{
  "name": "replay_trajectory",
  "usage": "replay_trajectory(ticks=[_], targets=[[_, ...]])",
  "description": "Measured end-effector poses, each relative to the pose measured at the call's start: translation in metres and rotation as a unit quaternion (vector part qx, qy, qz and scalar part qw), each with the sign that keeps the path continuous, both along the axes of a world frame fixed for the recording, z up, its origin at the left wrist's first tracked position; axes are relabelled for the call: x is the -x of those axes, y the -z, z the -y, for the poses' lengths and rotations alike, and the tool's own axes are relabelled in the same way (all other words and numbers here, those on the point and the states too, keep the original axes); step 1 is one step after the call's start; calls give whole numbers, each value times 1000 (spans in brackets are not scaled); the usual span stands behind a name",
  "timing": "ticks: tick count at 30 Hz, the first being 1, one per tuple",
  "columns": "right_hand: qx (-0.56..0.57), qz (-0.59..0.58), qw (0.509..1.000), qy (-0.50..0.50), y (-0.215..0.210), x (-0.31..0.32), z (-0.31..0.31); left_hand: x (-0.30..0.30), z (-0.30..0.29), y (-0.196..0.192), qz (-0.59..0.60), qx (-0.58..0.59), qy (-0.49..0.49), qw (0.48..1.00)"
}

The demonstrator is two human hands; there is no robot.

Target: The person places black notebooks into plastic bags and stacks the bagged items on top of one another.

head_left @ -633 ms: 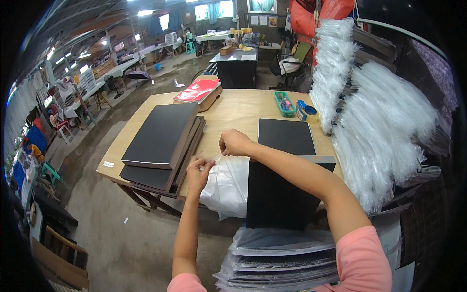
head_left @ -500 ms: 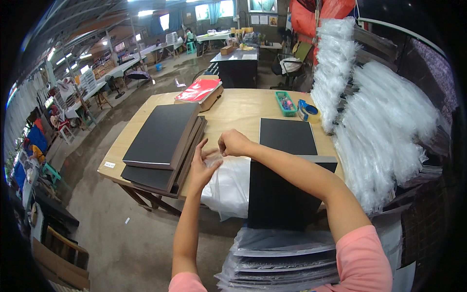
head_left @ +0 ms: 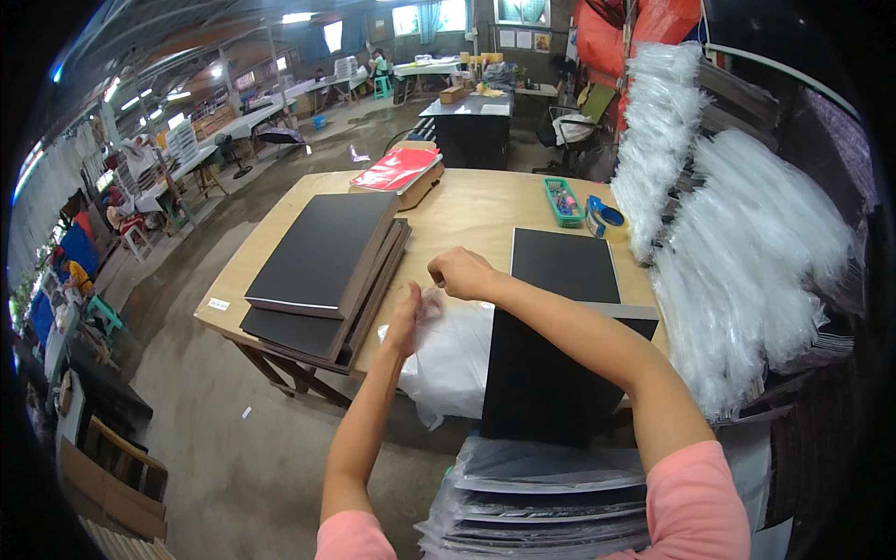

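A clear plastic bag lies crumpled at the table's front edge, partly hanging over it. My right hand is closed above the bag's upper end, seemingly pinching its film. Close below and to the left, my left hand is at the same end of the bag, its fingers smeared by motion. Under my right forearm stands a black box-like piece with a grey top edge. Behind it a flat black board rests on the table.
Black boards are stacked at the table's left. Behind them is a red-covered stack. A green basket and a tape roll sit at the far right. Plastic sleeves pile up on the right; bagged sheets lie below.
My left hand has turned and moved to the right, closer to my right hand; its spread fingers are now blurred. The view has shifted slightly. My right hand stays closed.
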State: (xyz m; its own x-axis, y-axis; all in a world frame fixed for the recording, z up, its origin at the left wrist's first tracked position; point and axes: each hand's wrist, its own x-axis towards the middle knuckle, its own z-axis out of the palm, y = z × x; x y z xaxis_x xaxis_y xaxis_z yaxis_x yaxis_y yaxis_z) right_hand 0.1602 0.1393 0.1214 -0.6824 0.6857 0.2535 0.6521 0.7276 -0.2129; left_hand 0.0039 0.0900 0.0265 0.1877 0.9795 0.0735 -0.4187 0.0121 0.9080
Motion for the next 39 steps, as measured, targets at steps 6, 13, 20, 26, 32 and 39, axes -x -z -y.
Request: replay_trajectory(ticks=[6, 13, 20, 26, 32, 39], targets=[[379, 127, 902, -161, -15, 24, 37, 34, 56, -74, -357, -109, 503, 779], [521, 50, 684, -508, -63, -67, 148, 47, 142, -95, 159, -273, 313, 896], [676, 29, 638, -366, -57, -145, 175, 20, 124, -72, 326, -224, 360, 845], [568, -477, 571, -351, 9, -232, 193, -44, 132, -102, -249, -290, 531, 756], [436, -247, 662, -557, -22, -223, 214, -35, 133, -13, 153, -175, 390, 891], [581, -187, 652, -450, 27, -229, 227, -59, 138, -87, -66, -186, 413, 889]])
